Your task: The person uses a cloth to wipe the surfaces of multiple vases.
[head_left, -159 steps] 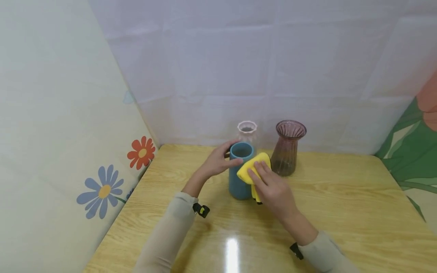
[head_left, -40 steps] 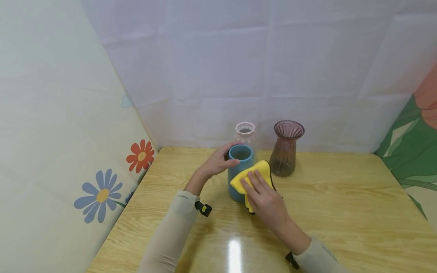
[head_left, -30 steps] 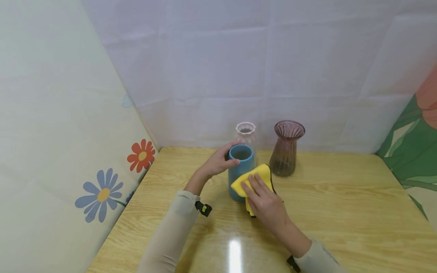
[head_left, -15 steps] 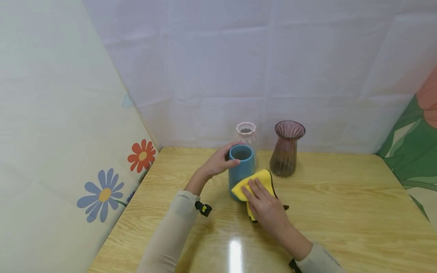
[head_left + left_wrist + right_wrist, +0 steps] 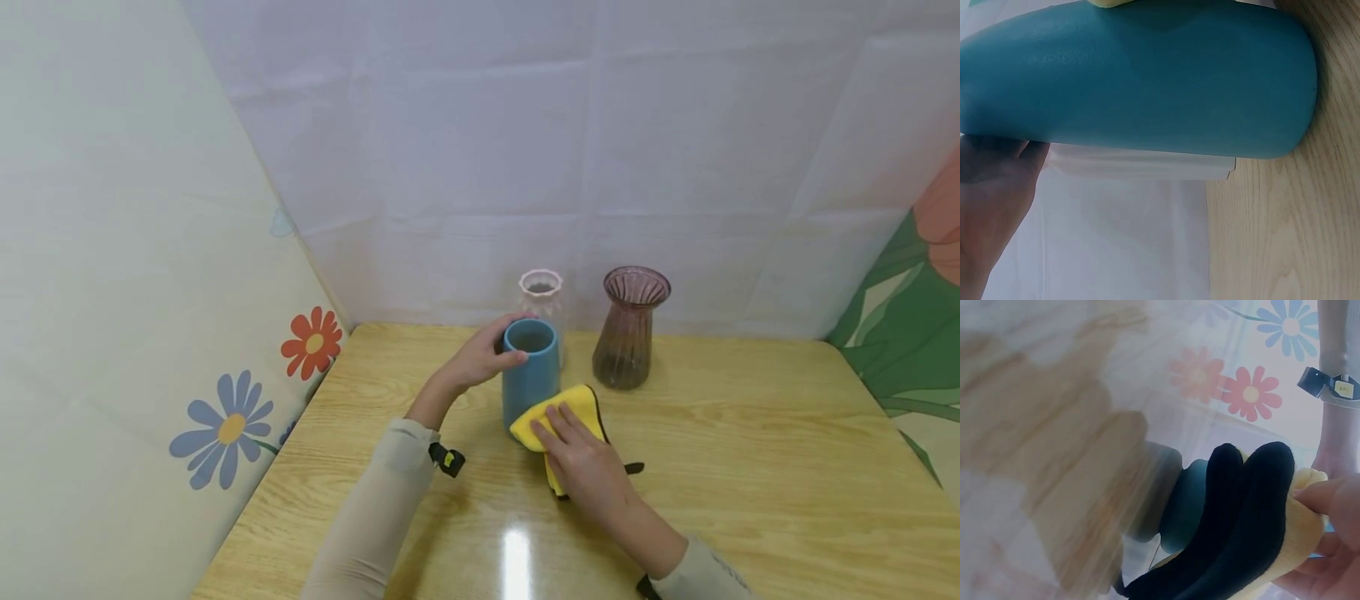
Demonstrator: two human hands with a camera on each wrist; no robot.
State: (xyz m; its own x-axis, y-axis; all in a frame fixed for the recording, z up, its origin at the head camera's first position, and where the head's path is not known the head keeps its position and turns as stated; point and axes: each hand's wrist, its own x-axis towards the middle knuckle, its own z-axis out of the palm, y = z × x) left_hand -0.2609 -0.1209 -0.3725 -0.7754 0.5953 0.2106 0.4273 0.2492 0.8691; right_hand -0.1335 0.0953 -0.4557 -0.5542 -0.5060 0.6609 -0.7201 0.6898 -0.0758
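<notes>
A blue cylindrical vase (image 5: 528,383) stands upright on the wooden table. Close to its rim, my left hand (image 5: 477,357) grips it, thumb on the near side and fingers behind. The left wrist view shows the vase (image 5: 1147,75) large, part of the left hand (image 5: 994,200) against its upper end. My right hand (image 5: 588,468) holds a yellow cloth (image 5: 564,417) with dark trim against the vase's lower right side. In the right wrist view, thumb and fingers of the right hand (image 5: 1338,528) pinch the cloth (image 5: 1300,540), whose dark folds hang in front of the vase (image 5: 1184,506).
Just behind the blue vase is a pale pink vase (image 5: 542,304) with a scalloped rim, partly hidden. To its right stands a purple ribbed glass vase (image 5: 626,337). A white sheet (image 5: 480,158) hangs behind the wooden table (image 5: 750,450); flower-printed sheets flank it.
My right hand has slid the yellow cloth down the vase's side, from near the upper part to close to the base. The left hand keeps its grip by the rim.
</notes>
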